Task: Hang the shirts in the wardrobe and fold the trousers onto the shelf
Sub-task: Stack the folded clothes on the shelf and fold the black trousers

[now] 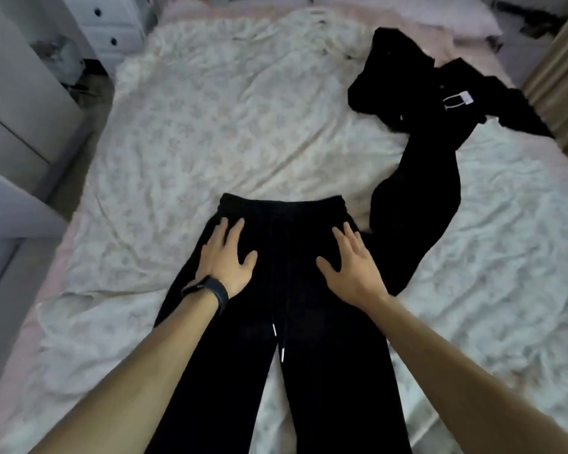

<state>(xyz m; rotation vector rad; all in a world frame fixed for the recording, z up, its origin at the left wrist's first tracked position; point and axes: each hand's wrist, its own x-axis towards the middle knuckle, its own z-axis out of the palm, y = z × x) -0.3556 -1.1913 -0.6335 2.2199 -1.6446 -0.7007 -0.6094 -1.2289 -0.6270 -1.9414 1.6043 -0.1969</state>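
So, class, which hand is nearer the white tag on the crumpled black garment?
Right. The right hand lies below-left of the white tag; the left hand lies farther left, across the trousers.

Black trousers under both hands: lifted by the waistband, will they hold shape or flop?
Probably floppy: the trousers lie flat and draped like soft fabric, so the legs would likely sag. The drawstring would probably dangle. The wrinkled bedsheet may shift if they are dragged.

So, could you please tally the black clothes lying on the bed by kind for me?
Flat black drawstring trousers: 1
Crumpled black garment with a white tag, kind unclear: 1
Total: 2
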